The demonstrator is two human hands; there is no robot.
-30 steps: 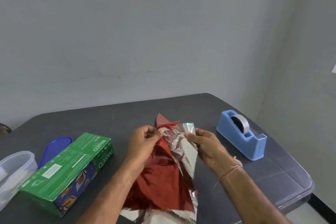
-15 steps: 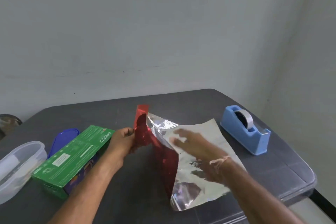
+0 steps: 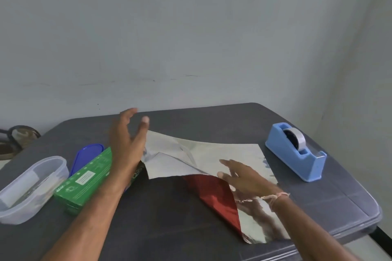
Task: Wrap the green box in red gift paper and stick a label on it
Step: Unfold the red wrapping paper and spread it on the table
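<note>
Hands: left hand (image 3: pixel 127 144) spread, empty; right hand (image 3: pixel 244 178) open over gift paper (image 3: pixel 222 154) | silver up, red underside curled

Two bare arms enter from the bottom edge of the frame. The left forearm (image 3: pixel 91 214) rises diagonally from lower left towards the centre. The left hand (image 3: pixel 126 144) is lifted left of centre, palm turned to the right, fingers straight and loosely spread, thumb (image 3: pixel 144 122) up and apart, gripping nothing. The right forearm (image 3: pixel 314 229) runs in from lower right. The right hand (image 3: pixel 244 178) lies low and flat right of centre, palm down, fingers stretched leftward. It is blurred, so any contact under it is unclear.
</note>
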